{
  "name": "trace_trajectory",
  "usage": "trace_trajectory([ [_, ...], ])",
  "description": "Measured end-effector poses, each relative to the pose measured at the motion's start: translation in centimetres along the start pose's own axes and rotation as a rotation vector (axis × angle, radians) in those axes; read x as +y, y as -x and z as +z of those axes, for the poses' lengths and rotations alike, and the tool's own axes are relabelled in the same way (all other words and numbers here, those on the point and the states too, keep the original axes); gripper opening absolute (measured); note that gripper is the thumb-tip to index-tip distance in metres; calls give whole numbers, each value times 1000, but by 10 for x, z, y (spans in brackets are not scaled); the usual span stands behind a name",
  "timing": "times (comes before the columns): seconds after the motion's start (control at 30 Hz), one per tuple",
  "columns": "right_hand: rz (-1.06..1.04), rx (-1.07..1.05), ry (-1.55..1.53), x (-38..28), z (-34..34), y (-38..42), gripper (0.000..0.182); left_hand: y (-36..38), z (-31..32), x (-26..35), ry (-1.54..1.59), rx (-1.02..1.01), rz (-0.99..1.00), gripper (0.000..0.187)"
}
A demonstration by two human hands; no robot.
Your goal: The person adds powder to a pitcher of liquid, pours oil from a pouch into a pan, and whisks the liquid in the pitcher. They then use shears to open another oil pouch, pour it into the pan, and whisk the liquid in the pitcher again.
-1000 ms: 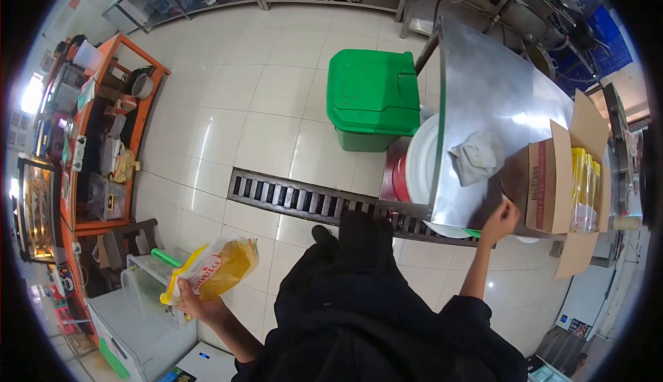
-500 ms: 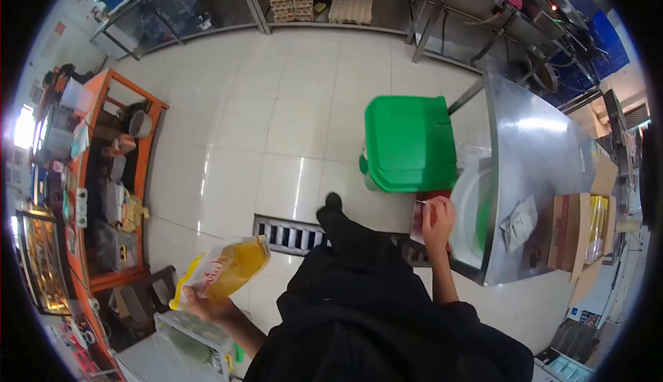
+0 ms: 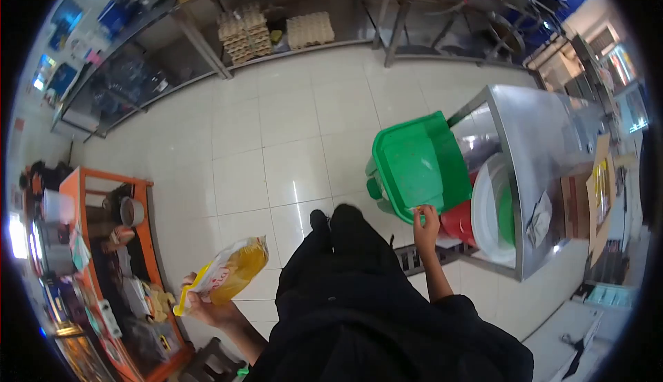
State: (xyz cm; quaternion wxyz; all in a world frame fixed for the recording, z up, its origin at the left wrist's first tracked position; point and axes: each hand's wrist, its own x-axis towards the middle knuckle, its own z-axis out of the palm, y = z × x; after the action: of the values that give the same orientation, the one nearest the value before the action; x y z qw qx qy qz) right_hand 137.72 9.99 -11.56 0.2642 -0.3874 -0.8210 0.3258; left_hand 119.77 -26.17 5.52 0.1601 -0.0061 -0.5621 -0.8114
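Note:
My left hand (image 3: 210, 307) grips a soft plastic pouch of yellow oil (image 3: 242, 269) by one end, and the pouch hangs tilted with its white and red print showing. Out to the right, my right hand (image 3: 427, 226) has its fingertips pinched together right at the near edge of a green bin (image 3: 423, 168). A tiny pale-yellow bit shows at those fingertips, too small to make out. Beside that hand, under the steel table, are a red tub (image 3: 457, 222) and a white basin (image 3: 487, 220).
The steel table (image 3: 535, 133) bears a cardboard box (image 3: 577, 202) and a small plastic packet (image 3: 540, 220). An orange shelf rack (image 3: 147, 244) full of goods stands on the left. Egg trays (image 3: 245, 36) are stacked under the far counter. A floor drain (image 3: 407, 261) lies near my right forearm.
I have stepped forward and my view has turned. My right hand has moved from beside the table to the green bin's edge. The oil pouch stays in my left hand.

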Motion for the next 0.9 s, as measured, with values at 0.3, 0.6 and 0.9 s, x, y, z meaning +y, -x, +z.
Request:
trace_trajectory([
  [0.3, 204, 112, 59, -23, 37, 50, 7, -97, 32, -44, 43, -322, -83, 30],
  [0.6, 191, -52, 6, -34, 79, 34, 10, -125, 67, -68, 166, -415, -97, 29],
  [0.9, 423, -377, 358, 139, 151, -22, 9, -149, 89, -66, 87, -269, -99, 22],
])
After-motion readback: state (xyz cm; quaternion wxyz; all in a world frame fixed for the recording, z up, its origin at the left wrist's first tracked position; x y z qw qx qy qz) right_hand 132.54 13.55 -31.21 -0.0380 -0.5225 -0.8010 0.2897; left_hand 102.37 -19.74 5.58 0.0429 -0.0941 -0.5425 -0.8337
